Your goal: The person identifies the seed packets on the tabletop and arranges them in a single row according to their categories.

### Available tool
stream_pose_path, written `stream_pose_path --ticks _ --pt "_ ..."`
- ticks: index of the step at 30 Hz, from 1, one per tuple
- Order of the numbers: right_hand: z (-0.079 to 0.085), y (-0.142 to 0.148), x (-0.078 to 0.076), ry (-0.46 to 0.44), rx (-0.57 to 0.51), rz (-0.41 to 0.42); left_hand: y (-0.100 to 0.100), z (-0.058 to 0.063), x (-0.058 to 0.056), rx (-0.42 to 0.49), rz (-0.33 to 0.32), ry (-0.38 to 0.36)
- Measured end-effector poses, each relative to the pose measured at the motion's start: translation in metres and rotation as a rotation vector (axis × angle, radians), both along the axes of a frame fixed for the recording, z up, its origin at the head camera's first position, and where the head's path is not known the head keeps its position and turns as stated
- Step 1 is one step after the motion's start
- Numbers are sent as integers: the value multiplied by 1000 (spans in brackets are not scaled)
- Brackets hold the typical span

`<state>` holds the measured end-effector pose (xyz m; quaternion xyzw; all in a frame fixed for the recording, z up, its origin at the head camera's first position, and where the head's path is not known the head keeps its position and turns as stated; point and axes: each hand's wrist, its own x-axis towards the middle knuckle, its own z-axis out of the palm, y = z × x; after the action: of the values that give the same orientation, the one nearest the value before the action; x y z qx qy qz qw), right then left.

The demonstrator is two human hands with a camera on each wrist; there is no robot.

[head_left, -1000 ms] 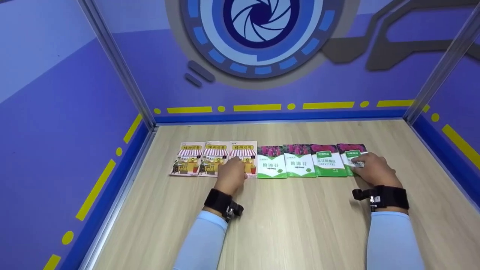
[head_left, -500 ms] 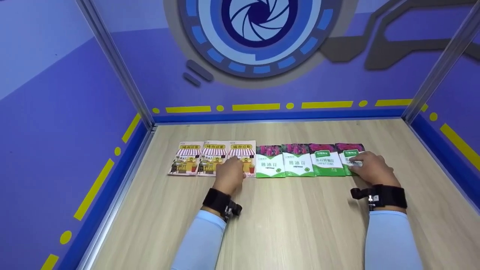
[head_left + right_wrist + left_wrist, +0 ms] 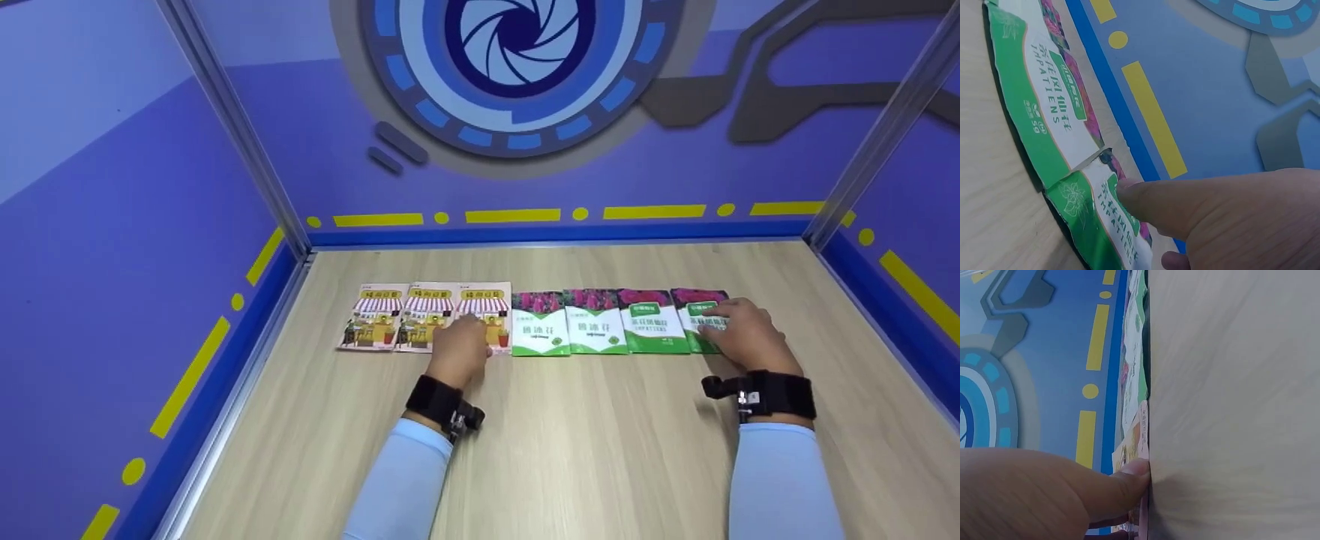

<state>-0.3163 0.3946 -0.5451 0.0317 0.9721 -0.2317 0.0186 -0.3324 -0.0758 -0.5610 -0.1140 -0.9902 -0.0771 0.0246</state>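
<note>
Seed packets lie face up in one side-by-side row on the table. At the left are three pink packets (image 3: 375, 319) with a striped-awning shop picture. Two white-and-green packets (image 3: 541, 326) with pink flowers follow. Two green impatiens packets (image 3: 656, 322) end the row at the right; the right wrist view shows one impatiens packet (image 3: 1050, 107) up close. My left hand (image 3: 459, 349) rests on the third pink packet, its thumb (image 3: 1134, 472) at the packet's lower edge. My right hand (image 3: 750, 336) touches the rightmost packet, a fingertip (image 3: 1131, 194) on its printed front.
The wooden table (image 3: 585, 450) spreads toward me in front of the row. A blue-purple wall (image 3: 300, 142) with yellow dashes rises behind it, and side walls with metal corner posts (image 3: 247, 142) stand left and right.
My right hand's fingers have shifted slightly on the rightmost packet, and more of its printed lettering shows. My left hand and the row of packets stay in place.
</note>
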Motion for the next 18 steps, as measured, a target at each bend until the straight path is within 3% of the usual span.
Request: stream_pose_path --ticks 10,18 --pt "5 -17 -4 35 -54 7 -3 7 0 -12 -18 37" --pt "8 -30 -8 70 -78 38 -2 19 -1 -42 -40 134"
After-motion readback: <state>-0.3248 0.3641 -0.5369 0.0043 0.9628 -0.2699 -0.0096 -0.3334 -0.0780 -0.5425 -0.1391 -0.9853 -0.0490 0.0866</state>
